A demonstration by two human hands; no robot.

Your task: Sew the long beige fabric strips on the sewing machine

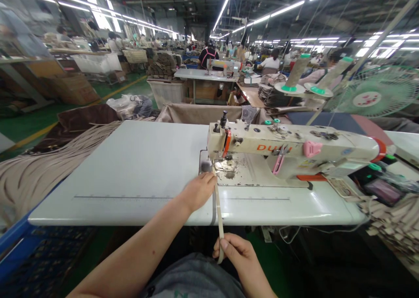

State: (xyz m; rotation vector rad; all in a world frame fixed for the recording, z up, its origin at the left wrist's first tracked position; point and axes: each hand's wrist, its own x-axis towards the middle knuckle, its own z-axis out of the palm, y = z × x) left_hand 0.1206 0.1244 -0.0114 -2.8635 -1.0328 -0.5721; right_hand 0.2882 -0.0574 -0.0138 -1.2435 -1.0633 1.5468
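A narrow beige fabric strap (218, 210) runs from the needle area of a sewing machine (327, 147) down over the front edge of the white table (147, 162). Close to the presser foot, my left hand (203, 190) rests on the table with its fingers closed at the strap's upper part. Below the table edge, the strap's lower part is pinched between thumb and fingers of my right hand (236, 250). Pink-handled thread snips (279, 162) hang on the machine's body. The needle tip is too small to make out.
Many beige strips (29, 176) drape at the left above a blue crate (42, 258). More strips (393, 232) are bundled at the right. Thread cones (297, 73) and a green fan (366, 98) stand behind the machine. Other people work farther back.
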